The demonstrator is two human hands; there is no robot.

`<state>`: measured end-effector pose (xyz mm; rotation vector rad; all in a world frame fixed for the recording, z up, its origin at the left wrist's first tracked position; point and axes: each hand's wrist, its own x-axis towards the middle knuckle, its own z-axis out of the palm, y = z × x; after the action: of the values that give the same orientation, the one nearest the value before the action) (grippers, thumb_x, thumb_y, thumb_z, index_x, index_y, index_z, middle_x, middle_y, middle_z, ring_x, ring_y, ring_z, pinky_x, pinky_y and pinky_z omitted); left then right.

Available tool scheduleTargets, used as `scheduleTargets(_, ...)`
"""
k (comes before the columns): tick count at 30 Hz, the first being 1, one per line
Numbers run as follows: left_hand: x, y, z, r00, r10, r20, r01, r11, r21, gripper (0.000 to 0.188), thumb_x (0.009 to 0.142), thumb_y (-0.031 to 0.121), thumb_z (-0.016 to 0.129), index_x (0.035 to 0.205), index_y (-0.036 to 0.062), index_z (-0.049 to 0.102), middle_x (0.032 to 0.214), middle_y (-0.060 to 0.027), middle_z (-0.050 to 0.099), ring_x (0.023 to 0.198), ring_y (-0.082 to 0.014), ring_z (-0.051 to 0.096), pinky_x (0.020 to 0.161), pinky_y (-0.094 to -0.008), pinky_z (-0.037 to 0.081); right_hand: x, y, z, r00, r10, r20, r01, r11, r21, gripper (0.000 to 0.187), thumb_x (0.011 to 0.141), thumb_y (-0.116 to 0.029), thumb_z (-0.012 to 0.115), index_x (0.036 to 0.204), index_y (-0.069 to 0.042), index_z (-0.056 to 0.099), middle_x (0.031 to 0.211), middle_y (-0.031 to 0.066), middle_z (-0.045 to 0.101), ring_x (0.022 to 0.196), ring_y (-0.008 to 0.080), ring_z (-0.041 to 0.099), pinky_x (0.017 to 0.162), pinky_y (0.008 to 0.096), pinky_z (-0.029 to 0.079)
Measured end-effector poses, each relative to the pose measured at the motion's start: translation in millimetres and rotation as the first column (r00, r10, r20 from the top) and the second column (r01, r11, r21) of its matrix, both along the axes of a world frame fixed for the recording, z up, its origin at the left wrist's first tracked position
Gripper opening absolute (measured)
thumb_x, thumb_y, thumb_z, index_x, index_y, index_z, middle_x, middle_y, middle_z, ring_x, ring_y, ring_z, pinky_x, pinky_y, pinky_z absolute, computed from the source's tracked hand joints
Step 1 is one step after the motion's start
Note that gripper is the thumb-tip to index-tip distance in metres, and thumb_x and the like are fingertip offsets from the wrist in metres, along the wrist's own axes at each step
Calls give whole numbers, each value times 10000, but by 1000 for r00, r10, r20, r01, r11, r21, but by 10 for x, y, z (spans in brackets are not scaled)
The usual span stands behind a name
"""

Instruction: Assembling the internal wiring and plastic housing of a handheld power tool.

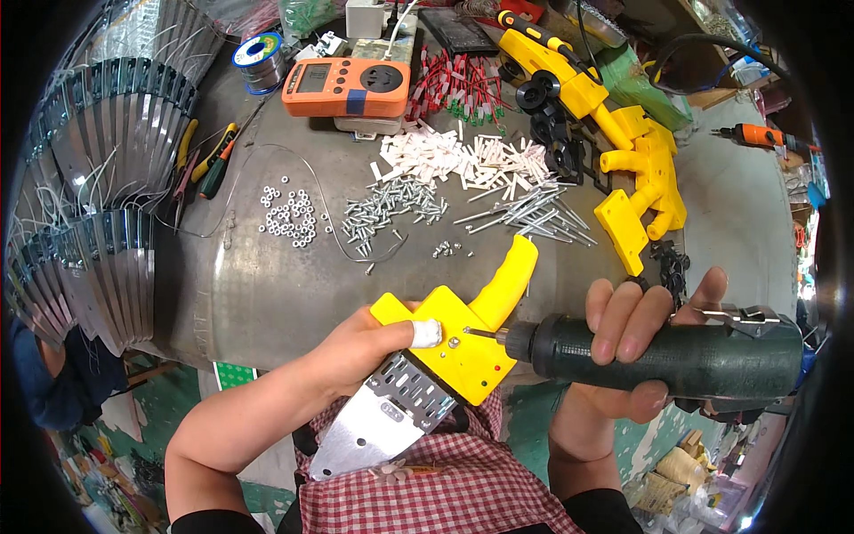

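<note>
My left hand, white tape wrapped round its thumb, grips a yellow plastic tool body with a curved handle. From the body a slotted metal guard and a pointed silver plate slant down towards my apron. My right hand is wrapped around a dark electric screwdriver held level. Its thin bit points left and meets the yellow body near the thumb, by a screw. Whether the bit sits in a screw head I cannot tell.
Beyond the hands lie silver screws, white nuts, long screws and pale strips. An orange meter and solder spool stand behind. Yellow housings are at right, metal plates stacked left.
</note>
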<state>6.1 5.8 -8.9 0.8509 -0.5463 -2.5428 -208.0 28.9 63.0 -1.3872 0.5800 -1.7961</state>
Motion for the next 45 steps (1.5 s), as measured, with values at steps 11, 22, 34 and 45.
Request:
scheduleTargets(11,-113,105,-5,976,45,212,-30,997,-73,338,841,159,662,1115,-24,585,991,-76,662,886,-149,625,801,-292,488,78,223,-62,992,8,-125,3,996,93,644,787,-300,730,1309,-219,362,804,62,604,677,231,575,683,391,413)
scheduleTargets(22,-148,124,24,925,30,379,62,972,-229,335,842,216,664,1079,-14,606,951,-77,670,832,-136,625,755,-284,489,146,108,-131,985,-126,-121,141,982,126,700,770,-391,759,1292,-182,342,740,-17,505,606,118,501,638,286,346)
scheduleTargets(34,-127,127,46,927,-11,375,118,958,-262,308,855,211,654,1066,-12,623,973,-72,670,890,-125,611,794,-285,473,121,326,-147,973,-228,-29,230,961,153,704,789,-353,742,1314,-223,293,825,28,607,712,184,585,721,376,434)
scheduleTargets(45,-170,193,53,886,36,462,135,934,-331,301,847,216,670,1028,-21,632,911,-71,673,825,-114,607,747,-286,478,-44,319,-202,987,-13,-161,14,1000,5,762,756,-269,781,1359,-195,320,868,47,619,724,213,587,685,381,436)
